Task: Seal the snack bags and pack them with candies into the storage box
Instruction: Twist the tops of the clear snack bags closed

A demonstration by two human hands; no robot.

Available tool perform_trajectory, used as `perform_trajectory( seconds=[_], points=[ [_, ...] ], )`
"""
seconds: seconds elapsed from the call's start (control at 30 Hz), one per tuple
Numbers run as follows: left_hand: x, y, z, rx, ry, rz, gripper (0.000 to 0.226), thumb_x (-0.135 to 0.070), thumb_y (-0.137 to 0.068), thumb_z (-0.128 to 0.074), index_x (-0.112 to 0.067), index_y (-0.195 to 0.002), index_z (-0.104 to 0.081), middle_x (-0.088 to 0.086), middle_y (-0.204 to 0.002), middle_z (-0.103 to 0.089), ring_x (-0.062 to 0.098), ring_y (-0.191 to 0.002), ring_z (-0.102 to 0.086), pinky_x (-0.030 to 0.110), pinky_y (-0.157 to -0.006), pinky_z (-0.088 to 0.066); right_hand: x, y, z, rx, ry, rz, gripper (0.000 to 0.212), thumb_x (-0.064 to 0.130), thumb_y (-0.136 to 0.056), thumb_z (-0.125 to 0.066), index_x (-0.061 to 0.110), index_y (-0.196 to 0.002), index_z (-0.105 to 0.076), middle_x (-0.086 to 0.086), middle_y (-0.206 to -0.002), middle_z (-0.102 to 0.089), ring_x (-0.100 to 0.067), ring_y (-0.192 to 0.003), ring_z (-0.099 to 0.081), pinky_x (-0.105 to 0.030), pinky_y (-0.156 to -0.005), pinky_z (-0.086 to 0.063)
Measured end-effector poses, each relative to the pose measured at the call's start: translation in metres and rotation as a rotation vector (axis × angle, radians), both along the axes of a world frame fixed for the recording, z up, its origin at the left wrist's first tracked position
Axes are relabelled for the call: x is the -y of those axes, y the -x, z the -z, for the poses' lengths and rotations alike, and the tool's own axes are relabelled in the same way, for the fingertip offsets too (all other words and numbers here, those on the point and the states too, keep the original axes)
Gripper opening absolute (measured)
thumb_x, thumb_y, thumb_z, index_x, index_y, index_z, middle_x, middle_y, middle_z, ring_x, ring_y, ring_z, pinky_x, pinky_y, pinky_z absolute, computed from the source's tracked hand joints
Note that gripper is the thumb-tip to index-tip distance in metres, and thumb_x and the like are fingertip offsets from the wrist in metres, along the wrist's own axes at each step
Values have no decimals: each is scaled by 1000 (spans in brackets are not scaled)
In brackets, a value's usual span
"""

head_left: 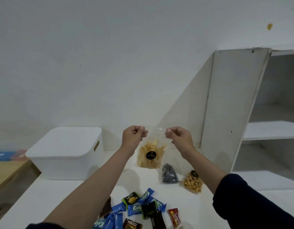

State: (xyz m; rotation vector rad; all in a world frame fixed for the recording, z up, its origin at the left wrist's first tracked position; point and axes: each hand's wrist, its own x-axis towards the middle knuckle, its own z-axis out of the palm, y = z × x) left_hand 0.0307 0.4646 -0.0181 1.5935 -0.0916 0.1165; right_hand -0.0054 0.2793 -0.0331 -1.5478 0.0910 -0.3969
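**Clear Snack Bag Held Up by Its Top Edge**

The clear plastic bag of pale yellow stick snacks (149, 156) is held upright above the white tabletop (209, 210), its top edge pinched by the left hand (134, 136) and right hand (177, 136). Two more filled bags lie nearby. The lidded white plastic storage box (66, 156) stands at the table's left edge. Glossy wrapped candies (139, 209) are scattered along the near edge.

Plain home room: white wall (93, 63), bare built-in shelves (272, 129).
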Motion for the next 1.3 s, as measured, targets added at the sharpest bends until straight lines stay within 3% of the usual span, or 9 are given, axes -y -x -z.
perform_trajectory(
  seconds=[0.17,0.33,0.43,0.53,0.7,0.8,1.03,1.17,1.3],
  points=[
    [-6,8,-8,9,82,118,10,-17,-90,-63,-7,-90,-66,5,-85,-72,11,-74,-69,23,-70,-56,2,-1,-9,40,-95,59,8,16,-85,-69,13,-77,-69,-1,-70,-71,-6,-63,-66,-21,-60,-55],
    [-12,18,-14,57,-6,160,3,-2,-84,-66,-3,-82,-64,13,-84,-68,13,-69,-67,19,-64,-56,2,3,-15,61,-61,58,11,17,-85,-69,13,-75,-68,-4,-70,-70,-15,-68,-66,-22,-61,-56],
    [-13,18,-18,89,-100,158,11,1,-86,-62,-5,-77,-63,12,-79,-67,15,-68,-66,18,-61,-56,5,7,-18,105,202,95,10,22,-86,-68,16,-77,-68,-1,-75,-69,-16,-74,-64,-28,-68,-54],
    [-9,17,-23,129,-204,164,15,-1,-87,-62,-8,-74,-63,7,-75,-68,14,-68,-66,19,-61,-55,7,15,-27,244,606,114,17,31,-83,-71,18,-94,-67,9,-89,-65,-7,-83,-60,-18,-74,-46],
    [5,20,-29,202,-376,207,18,-4,-84,-65,-13,-69,-62,8,-72,-67,15,-65,-64,27,-67,-56,3,21,-46,222,1002,4,26,36,-84,-68,17,-102,-68,6,-98,-67,-12,-93,-60,-36,-88,-48],
    [8,22,-30,206,-357,220,17,-1,-84,-65,-9,-70,-60,9,-70,-64,18,-64,-61,32,-70,-55,5,20,-54,149,1015,-37,23,36,-84,-67,19,-100,-68,10,-90,-62,-12,-90,-60,-40,-89,-48],
    [9,24,-31,206,-342,246,19,0,-84,-65,-12,-70,-60,8,-71,-64,18,-65,-61,35,-74,-55,7,18,-62,113,1032,-205,7,27,-85,-67,22,-82,-63,8,-84,-64,-11,-82,-60,-33,-79,-51],
    [10,24,-34,206,-319,250,18,1,-84,-65,-11,-71,-61,8,-70,-63,16,-64,-61,32,-73,-55,3,18,-63,118,996,-245,6,15,-87,-61,19,-83,-62,10,-79,-62,-11,-77,-59,-21,-69,-45],
    [9,25,-36,200,-255,232,17,3,-84,-64,-10,-72,-63,11,-73,-64,21,-67,-61,33,-75,-56,1,18,-65,148,998,-258,6,19,-87,-61,20,-82,-61,7,-80,-62,-11,-76,-59,-24,-69,-47]
  ],
)
